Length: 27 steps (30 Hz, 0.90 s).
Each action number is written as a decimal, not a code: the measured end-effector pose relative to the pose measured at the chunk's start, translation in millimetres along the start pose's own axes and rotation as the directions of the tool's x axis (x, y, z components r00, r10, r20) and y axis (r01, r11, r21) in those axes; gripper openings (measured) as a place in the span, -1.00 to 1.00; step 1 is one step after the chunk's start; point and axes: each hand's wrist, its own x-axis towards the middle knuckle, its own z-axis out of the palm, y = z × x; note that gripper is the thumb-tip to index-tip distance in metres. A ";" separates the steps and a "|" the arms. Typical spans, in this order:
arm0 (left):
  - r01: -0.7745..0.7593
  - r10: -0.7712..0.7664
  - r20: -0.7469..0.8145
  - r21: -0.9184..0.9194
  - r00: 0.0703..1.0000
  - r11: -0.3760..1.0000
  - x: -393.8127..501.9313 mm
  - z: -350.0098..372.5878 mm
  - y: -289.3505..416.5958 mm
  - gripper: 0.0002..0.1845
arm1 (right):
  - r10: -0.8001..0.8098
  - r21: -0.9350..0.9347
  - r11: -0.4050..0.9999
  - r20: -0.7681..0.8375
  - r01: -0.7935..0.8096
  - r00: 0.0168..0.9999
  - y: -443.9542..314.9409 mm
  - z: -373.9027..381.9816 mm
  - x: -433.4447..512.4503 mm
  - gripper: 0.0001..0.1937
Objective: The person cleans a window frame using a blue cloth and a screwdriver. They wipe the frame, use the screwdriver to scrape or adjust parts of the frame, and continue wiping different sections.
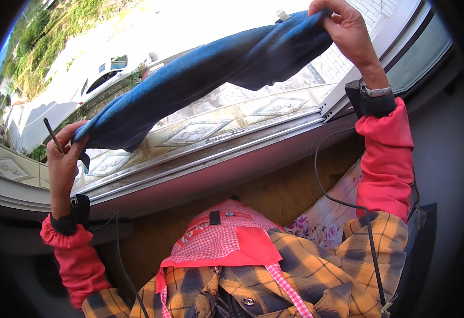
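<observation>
A dark blue cloth (200,79), possibly a garment, is stretched between my raised hands in front of the open window. My left hand (63,159) pinches its lower left end. A thin dark rod (52,133) also sticks up between the fingers of that hand; its lower end is hidden. Higher up on the right, my right hand (349,33) grips the other end between thumb and fingers. Near that end a small white tag (283,15) shows on the upper edge. The cloth sags in folds above the tiled outer ledge (194,133).
Below the cloth runs a metal window track (200,153), with the window frame (359,85) at right. Black cables (327,190) hang along both arms. A floral fabric (323,222) lies low at right. Outside are a white car (102,77), a road and greenery.
</observation>
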 end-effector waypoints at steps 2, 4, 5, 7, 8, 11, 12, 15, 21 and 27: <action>0.116 -0.113 0.135 -0.011 0.984 0.993 -20.3 37.9 -5.3 -0.74 | 0.002 -0.062 0.998 0.097 0.004 0.995 1.9 0.3 -35.5 -0.76; 0.009 -0.055 0.283 0.162 0.958 0.987 -32.4 70.4 -11.7 -0.70 | 0.172 -0.091 0.984 0.232 -0.155 0.957 3.4 8.3 -68.8 -0.83; 0.122 -0.161 0.330 0.135 0.930 0.983 -38.9 84.1 -15.1 -0.68 | 0.254 -0.169 0.964 0.341 -0.206 0.905 3.6 13.4 -83.4 -0.84; 0.037 -0.116 0.407 0.196 0.906 0.980 -46.4 106.1 -22.8 -0.66 | 0.402 -0.290 0.912 0.495 -0.290 0.771 -0.3 29.6 -111.3 -0.77; 0.010 -0.108 0.413 0.231 0.904 0.973 -48.7 113.9 -25.4 -0.65 | 0.472 -0.359 0.879 0.562 -0.314 0.679 -0.7 38.7 -120.6 -0.71; -0.007 -0.123 0.393 0.314 0.911 0.950 -55.4 124.2 -29.4 -0.64 | 0.298 -0.285 0.944 0.535 -0.163 0.790 -7.7 66.0 -143.5 -0.72; 0.007 -0.144 0.369 0.349 0.918 0.937 -56.2 125.2 -29.2 -0.64 | 0.277 -0.254 0.954 0.543 -0.160 0.793 -7.8 72.2 -148.3 -0.75; -0.003 -0.111 0.326 0.329 0.939 0.944 -60.5 124.2 -25.8 -0.65 | 0.301 -0.204 0.953 0.576 -0.223 0.760 -7.2 87.1 -161.3 -0.81; -0.057 -0.063 0.276 0.407 0.959 0.912 -74.3 123.1 -16.6 -0.65 | 0.379 -0.383 0.904 0.518 -0.188 0.767 -12.1 109.8 -178.8 -0.66; -0.125 0.010 0.238 0.471 0.971 0.873 -89.1 146.7 -21.5 -0.56 | 0.301 -0.277 0.947 0.583 -0.163 0.755 -20.9 121.1 -164.3 -0.69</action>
